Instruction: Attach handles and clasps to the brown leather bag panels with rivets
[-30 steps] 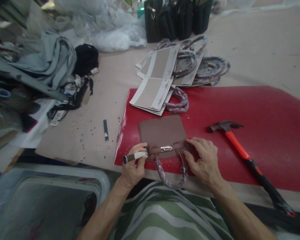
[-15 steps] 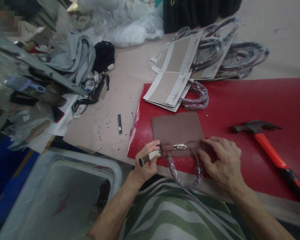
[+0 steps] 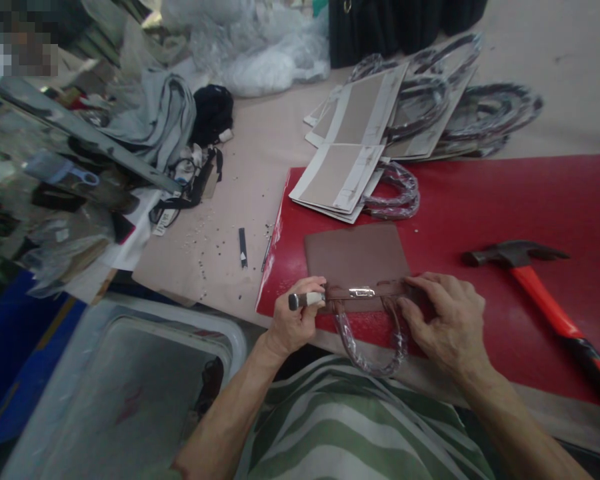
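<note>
A brown leather bag panel (image 3: pixel 357 253) lies flat on the red mat, its plastic-wrapped handle (image 3: pixel 370 363) toward my body. Across its near part runs a brown strap (image 3: pixel 340 293) with a shiny metal clasp (image 3: pixel 362 292) in the middle. My left hand (image 3: pixel 295 320) is closed around a short metal rod-shaped tool (image 3: pixel 307 299) with a dark, blunt end, at the strap's left end; its tip is hidden. My right hand (image 3: pixel 450 320) has thumb and fingers closed on the strap's right end, which they partly cover.
A claw hammer (image 3: pixel 545 287) with an orange-black handle lies right on the red mat (image 3: pixel 480 207). Stacked panels (image 3: pixel 340 173) with wrapped handles sit beyond. A dark blade-like piece (image 3: pixel 243 248) and small bits lie left. A white plastic bin (image 3: pixel 235 340) stands below the table edge.
The rod-shaped tool has swung from a slant to nearly level in my left hand. My right hand keeps its place on the strap; the whole view has shifted slightly.
</note>
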The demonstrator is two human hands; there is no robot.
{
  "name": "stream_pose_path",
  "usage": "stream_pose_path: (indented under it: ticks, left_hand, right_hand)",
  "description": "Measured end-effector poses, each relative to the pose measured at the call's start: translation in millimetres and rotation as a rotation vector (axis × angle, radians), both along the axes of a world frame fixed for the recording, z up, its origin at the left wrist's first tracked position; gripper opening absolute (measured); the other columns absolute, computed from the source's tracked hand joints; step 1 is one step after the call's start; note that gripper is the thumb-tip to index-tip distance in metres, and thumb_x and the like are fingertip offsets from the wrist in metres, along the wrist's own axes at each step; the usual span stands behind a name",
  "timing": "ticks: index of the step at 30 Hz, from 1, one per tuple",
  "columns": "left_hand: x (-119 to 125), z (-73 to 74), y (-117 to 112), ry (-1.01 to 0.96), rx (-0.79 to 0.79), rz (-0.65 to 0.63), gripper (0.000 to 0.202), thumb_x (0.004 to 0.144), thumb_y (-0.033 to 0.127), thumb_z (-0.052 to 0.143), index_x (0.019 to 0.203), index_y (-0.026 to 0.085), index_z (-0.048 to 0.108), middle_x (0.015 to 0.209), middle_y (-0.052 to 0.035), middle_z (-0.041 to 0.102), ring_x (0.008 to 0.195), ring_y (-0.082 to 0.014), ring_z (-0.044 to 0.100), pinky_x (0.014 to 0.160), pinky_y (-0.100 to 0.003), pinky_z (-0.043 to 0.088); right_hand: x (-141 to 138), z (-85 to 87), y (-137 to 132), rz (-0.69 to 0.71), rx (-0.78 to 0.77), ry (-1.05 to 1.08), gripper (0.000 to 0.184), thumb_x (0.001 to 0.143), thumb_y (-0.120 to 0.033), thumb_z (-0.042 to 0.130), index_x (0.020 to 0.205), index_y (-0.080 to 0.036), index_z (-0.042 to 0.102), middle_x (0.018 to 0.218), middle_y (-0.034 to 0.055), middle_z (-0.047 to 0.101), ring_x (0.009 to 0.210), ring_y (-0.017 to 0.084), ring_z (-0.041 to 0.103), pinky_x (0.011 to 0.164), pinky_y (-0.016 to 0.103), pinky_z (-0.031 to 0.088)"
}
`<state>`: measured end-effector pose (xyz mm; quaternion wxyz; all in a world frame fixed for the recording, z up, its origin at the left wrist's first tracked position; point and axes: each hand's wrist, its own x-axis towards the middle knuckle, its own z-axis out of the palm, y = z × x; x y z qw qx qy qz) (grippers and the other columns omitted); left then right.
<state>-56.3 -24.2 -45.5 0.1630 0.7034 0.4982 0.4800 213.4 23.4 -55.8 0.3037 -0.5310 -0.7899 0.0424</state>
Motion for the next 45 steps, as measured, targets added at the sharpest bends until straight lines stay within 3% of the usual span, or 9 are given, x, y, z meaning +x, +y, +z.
stream_pose_path:
  ticks: [8, 17, 25, 32, 45]
  left_hand:
    - [1, -0.4, 3, 0.009, -0.013, -0.041, 0.014, 0.097, 0.019, 0.056, 0.108, 0.018, 0.064, 0.111, -0.0127, 0.074, 0.107, -0.0233, 0.072, 0.093, -0.041, 0.061]
    - [5, -6.7, -3, -0.018, 0.034, 0.082, 0.011, 0.095, 0.017, 0.059, 0.105, 0.018, 0.063, 0.109, -0.0117, 0.074, 0.105, -0.0228, 0.072, 0.095, -0.042, 0.061]
    - [-5, -1.0, 9, 0.024, -0.042, -0.109, 0.016, 0.093, 0.014, 0.057, 0.107, 0.018, 0.064, 0.111, -0.0119, 0.074, 0.108, -0.0229, 0.073, 0.095, -0.040, 0.062]
    - [-2, 0.7, 4, -0.013, -0.028, -0.052, 0.015, 0.094, 0.012, 0.057, 0.106, 0.018, 0.064, 0.112, -0.0128, 0.074, 0.109, -0.0224, 0.072, 0.095, -0.042, 0.061]
    - [0, 0.5, 4, -0.027, -0.010, -0.065, 0.015, 0.094, 0.012, 0.057, 0.106, 0.017, 0.064, 0.112, -0.0127, 0.074, 0.108, -0.0223, 0.073, 0.095, -0.040, 0.061]
  right_hand:
    - [0, -0.7, 1, 0.001, 0.013, -0.006, 0.025, 0.092, -0.039, 0.059, 0.104, -0.019, 0.068, 0.102, 0.0114, 0.069, 0.089, 0.029, 0.058, 0.074, 0.041, 0.039]
    - [-1, -0.3, 0, -0.002, 0.019, -0.011, 0.024, 0.092, -0.038, 0.059, 0.103, -0.020, 0.068, 0.103, 0.0112, 0.069, 0.088, 0.029, 0.057, 0.074, 0.042, 0.039]
    - [-1, -0.5, 2, 0.005, 0.041, -0.005, 0.024, 0.092, -0.038, 0.059, 0.103, -0.019, 0.069, 0.101, 0.0115, 0.070, 0.088, 0.029, 0.058, 0.073, 0.041, 0.040]
    - [-1, -1.8, 1, -0.006, 0.027, -0.011, 0.025, 0.092, -0.038, 0.058, 0.104, -0.019, 0.069, 0.102, 0.0115, 0.069, 0.087, 0.029, 0.057, 0.073, 0.041, 0.039]
    - [0, -4.3, 0, -0.032, 0.006, -0.016, 0.025, 0.093, -0.039, 0.058, 0.105, -0.020, 0.069, 0.104, 0.0111, 0.069, 0.089, 0.028, 0.057, 0.074, 0.041, 0.039]
